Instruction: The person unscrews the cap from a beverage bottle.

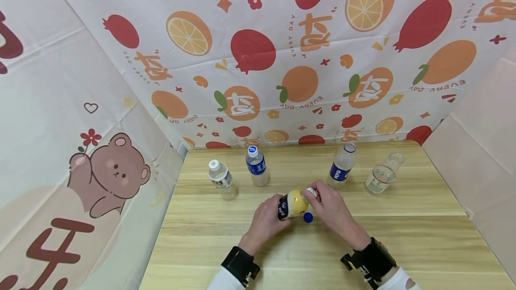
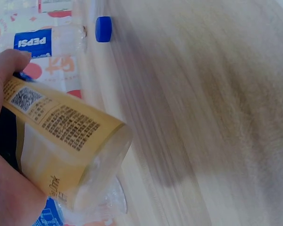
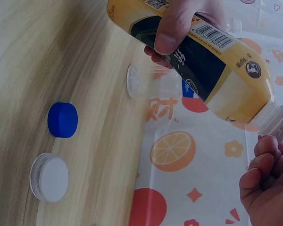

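My left hand (image 1: 269, 218) grips a yellow bottle (image 1: 296, 203) around its dark label, thumb on one side and fingers wrapped about the other. The bottle is tilted above the middle of a pale wood-grain table (image 1: 213, 249), in front of me, its neck pointing toward my right side. My right hand (image 1: 332, 209) is closed in at that neck — thumb and curled fingertips pinch the whitish cap (image 1: 311, 191) at the bottle's mouth. On the tabletop near the bottle lies a loose blue cap (image 1: 308, 217); in the right wrist view a ribbed white cap (image 3: 49, 178) lies just beside it. Farther back, to the left, stand two clear bottles, both with white caps on: one with a white-and-dark label (image 1: 220, 178) and, near it, one with a blue label (image 1: 256, 167). To the right, beyond my right hand, stand two more, both uncapped: a bottle labelled PEPSI (image 1: 342, 164) and a clear bottle with a pale label (image 1: 380, 176). I wear a black strap with a device on each wrist, and white sleeves. Behind the table hangs a white cloth (image 1: 254, 50) printed with oranges and red fruit — on the left, another shows a brown bear (image 1: 117, 169).
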Available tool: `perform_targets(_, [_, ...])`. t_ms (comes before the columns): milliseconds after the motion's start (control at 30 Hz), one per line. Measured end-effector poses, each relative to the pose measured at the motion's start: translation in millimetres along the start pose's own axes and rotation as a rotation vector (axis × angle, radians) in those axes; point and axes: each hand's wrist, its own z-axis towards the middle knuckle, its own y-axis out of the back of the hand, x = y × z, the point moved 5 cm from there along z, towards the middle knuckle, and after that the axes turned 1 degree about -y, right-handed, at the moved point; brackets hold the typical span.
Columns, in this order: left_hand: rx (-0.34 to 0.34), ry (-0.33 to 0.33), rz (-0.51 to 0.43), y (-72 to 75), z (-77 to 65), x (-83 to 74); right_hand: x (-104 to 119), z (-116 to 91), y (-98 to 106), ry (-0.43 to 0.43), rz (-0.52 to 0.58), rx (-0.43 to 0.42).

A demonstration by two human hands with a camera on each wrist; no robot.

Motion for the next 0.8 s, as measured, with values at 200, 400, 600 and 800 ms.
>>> perform_targets(200, [0.076,0.019,-0.083,-0.9,0.7,2.9,-0.6,-1.0,0.4,0.023,0.060,0.015])
perform_targets(400, [0.135,0.027,-0.157,0.3,1.0,5.6,2.3,-1.9,1.5,0.091,0.077,0.003])
perform_targets(600, [0.191,0.025,-0.192,0.8,2.7,7.3,1.5,-3.3,0.7,0.121,0.084,0.004])
perform_targets(800, [0.238,0.035,-0.221,1.8,4.2,8.1,2.7,-3.6,1.8,0.128,0.078,0.019])
